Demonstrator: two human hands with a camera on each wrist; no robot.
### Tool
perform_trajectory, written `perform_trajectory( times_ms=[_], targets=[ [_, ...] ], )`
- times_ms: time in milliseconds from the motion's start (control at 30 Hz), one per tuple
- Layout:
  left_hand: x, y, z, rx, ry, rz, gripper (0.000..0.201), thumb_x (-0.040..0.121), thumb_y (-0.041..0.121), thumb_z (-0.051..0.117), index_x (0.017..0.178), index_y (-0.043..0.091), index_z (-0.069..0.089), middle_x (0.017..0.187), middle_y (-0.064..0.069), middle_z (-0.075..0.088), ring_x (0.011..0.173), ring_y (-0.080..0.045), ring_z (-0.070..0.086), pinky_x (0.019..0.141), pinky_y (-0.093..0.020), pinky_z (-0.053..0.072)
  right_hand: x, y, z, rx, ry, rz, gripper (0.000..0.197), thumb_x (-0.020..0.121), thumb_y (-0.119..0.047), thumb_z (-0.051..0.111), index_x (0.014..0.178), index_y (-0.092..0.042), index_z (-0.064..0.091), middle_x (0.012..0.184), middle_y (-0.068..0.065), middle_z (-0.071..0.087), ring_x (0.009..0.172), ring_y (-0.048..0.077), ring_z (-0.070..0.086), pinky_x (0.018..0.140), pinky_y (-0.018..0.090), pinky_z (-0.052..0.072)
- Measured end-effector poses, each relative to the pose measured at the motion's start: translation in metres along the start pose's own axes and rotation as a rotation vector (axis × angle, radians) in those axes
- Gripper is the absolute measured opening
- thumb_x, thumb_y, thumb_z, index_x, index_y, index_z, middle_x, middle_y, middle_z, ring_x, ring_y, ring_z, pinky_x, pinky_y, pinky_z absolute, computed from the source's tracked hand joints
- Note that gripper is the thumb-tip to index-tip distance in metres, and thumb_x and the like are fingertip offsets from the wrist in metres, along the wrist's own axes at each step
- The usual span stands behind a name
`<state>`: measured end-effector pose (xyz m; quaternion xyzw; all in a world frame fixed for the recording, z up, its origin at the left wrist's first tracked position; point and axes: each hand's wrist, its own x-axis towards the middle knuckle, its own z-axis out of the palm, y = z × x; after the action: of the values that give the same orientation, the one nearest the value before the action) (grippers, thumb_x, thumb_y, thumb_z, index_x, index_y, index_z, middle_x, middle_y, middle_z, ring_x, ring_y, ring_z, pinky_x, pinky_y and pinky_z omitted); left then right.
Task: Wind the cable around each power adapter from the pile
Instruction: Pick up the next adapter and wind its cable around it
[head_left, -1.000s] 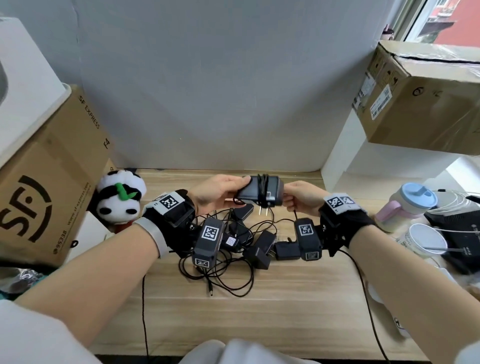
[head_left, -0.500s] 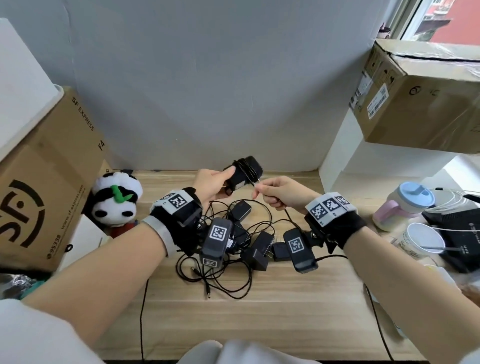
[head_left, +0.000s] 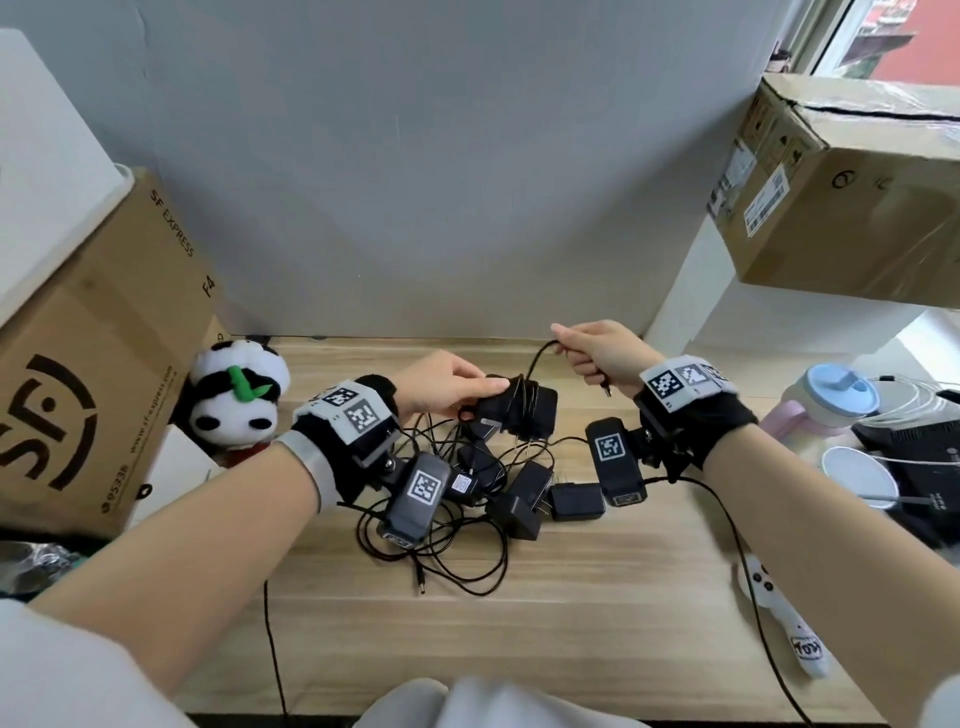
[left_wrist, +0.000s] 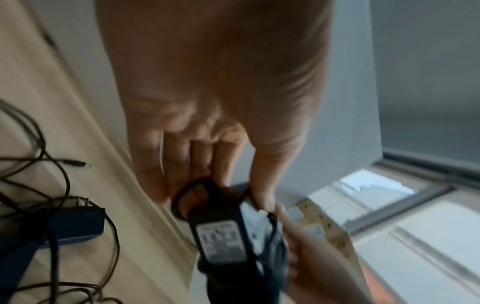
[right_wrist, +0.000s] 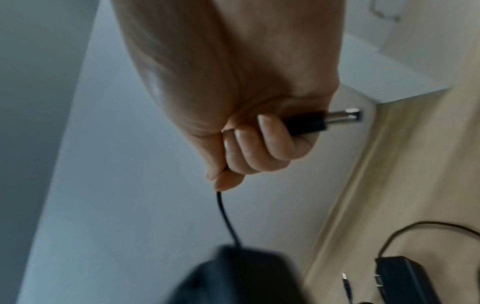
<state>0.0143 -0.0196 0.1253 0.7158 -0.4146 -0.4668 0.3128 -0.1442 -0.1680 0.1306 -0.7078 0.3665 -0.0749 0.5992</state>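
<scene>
Pale wood grain runs under my forearms, and on that surface (head_left: 597, 613), just below my hands, lies the pile (head_left: 498, 483) of black adapters in a tangle of thin leads. Above it my left hand (head_left: 441, 384) grips one power adapter (head_left: 519, 408) by its end, thumb on top and fingers curled beneath, several turns of cable (head_left: 537, 364) already wrapped across its body. My right hand (head_left: 602, 353), raised a little higher and just beside it, is closed in a fist round the free end of that cable, the barrel plug (right_wrist: 335, 120) sticking out past my little finger. Beyond my left hand, a toy panda (head_left: 239, 400) sits against a cardboard box (head_left: 104, 364).
</scene>
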Motion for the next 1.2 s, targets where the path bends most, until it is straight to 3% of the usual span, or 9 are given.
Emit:
perform_trajectory(
  times_ms=[133, 267, 400, 533, 667, 833, 933, 1067, 1200],
  targets=[
    [0.012, -0.006, 0.011, -0.136, 0.251, -0.015, 0.018, 0.089, 0.023, 0.063, 0.092, 0.005, 0.063, 0.091, -0.011, 0.064, 0.070, -0.016, 0.061, 0.064, -0.021, 0.054, -0.011, -0.015, 0.019, -0.022, -0.104, -0.123, 0.025, 0.101, -0.020, 0.038, 0.092, -0.009, 0.059, 0.058, -0.002, 0.032, 0.044, 0.007, 0.028, 0.040, 0.016, 0.021],
    [0.013, -0.005, 0.014, -0.547, 0.269, -0.015, 0.011, 0.090, 0.012, 0.062, 0.091, 0.003, 0.057, 0.092, -0.015, 0.066, 0.070, -0.017, 0.066, 0.063, -0.022, 0.058, -0.016, -0.002, 0.039, -0.154, -0.148, -0.173, 0.021, 0.098, -0.023, 0.046, 0.099, -0.016, 0.066, 0.056, -0.005, 0.042, 0.048, 0.008, 0.034, 0.042, 0.016, 0.026],
    [0.012, -0.013, 0.009, -0.799, 0.197, -0.031, 0.038, 0.087, 0.001, 0.061, 0.122, 0.001, 0.047, 0.113, -0.018, 0.063, 0.091, -0.025, 0.067, 0.073, -0.030, 0.059, -0.018, 0.011, 0.040, -0.055, -0.108, -0.122, 0.023, 0.093, -0.031, 0.054, 0.087, -0.019, 0.072, 0.049, -0.009, 0.041, 0.048, 0.009, 0.030, 0.044, 0.018, 0.024],
    [0.008, -0.016, 0.011, -0.753, 0.019, -0.007, 0.045, 0.089, -0.005, 0.054, 0.132, 0.007, 0.045, 0.112, -0.016, 0.064, 0.089, -0.022, 0.067, 0.074, -0.027, 0.058, -0.019, 0.012, 0.039, -0.059, -0.140, -0.100, 0.022, 0.090, -0.031, 0.060, 0.078, -0.020, 0.074, 0.047, -0.007, 0.036, 0.047, 0.011, 0.027, 0.045, 0.019, 0.023],
    [0.008, -0.018, 0.009, -0.767, -0.058, -0.028, 0.032, 0.089, 0.002, 0.047, 0.120, 0.000, 0.054, 0.120, -0.027, 0.053, 0.104, -0.033, 0.057, 0.093, -0.041, 0.052, -0.018, 0.012, 0.038, -0.115, -0.214, -0.059, 0.020, 0.089, -0.027, 0.062, 0.079, -0.015, 0.074, 0.047, -0.007, 0.032, 0.045, 0.009, 0.024, 0.044, 0.018, 0.022],
    [0.011, -0.014, 0.009, -0.650, -0.039, -0.114, 0.048, 0.090, 0.038, 0.054, 0.124, 0.005, 0.055, 0.122, -0.017, 0.055, 0.102, -0.034, 0.062, 0.083, -0.045, 0.056, -0.015, 0.011, 0.041, -0.201, -0.264, -0.027, 0.019, 0.087, -0.027, 0.064, 0.079, -0.012, 0.073, 0.043, -0.010, 0.031, 0.041, 0.007, 0.023, 0.044, 0.019, 0.021],
    [0.015, -0.013, 0.012, -0.545, -0.008, -0.165, 0.046, 0.092, 0.041, 0.054, 0.121, 0.006, 0.056, 0.113, -0.018, 0.064, 0.093, -0.030, 0.066, 0.081, -0.042, 0.057, -0.012, 0.008, 0.045, -0.276, -0.314, -0.009, 0.018, 0.086, -0.031, 0.065, 0.077, -0.018, 0.074, 0.044, -0.009, 0.031, 0.042, 0.009, 0.023, 0.044, 0.019, 0.021],
    [0.018, -0.021, 0.008, -0.670, 0.018, -0.208, 0.040, 0.095, 0.032, 0.053, 0.122, 0.004, 0.057, 0.113, -0.020, 0.060, 0.092, -0.031, 0.064, 0.077, -0.042, 0.057, -0.003, 0.007, 0.045, -0.177, -0.221, -0.017, 0.018, 0.086, -0.030, 0.065, 0.075, -0.019, 0.073, 0.053, -0.002, 0.031, 0.047, 0.010, 0.023, 0.044, 0.018, 0.021],
    [0.025, -0.029, 0.003, -0.766, 0.099, -0.221, 0.036, 0.094, 0.027, 0.054, 0.121, 0.004, 0.058, 0.118, -0.021, 0.060, 0.099, -0.031, 0.062, 0.085, -0.043, 0.053, 0.009, 0.009, 0.042, -0.155, -0.050, -0.007, 0.013, 0.085, -0.025, 0.068, 0.074, -0.018, 0.064, 0.056, -0.003, 0.044, 0.048, 0.009, 0.035, 0.044, 0.015, 0.029]
  ],
)
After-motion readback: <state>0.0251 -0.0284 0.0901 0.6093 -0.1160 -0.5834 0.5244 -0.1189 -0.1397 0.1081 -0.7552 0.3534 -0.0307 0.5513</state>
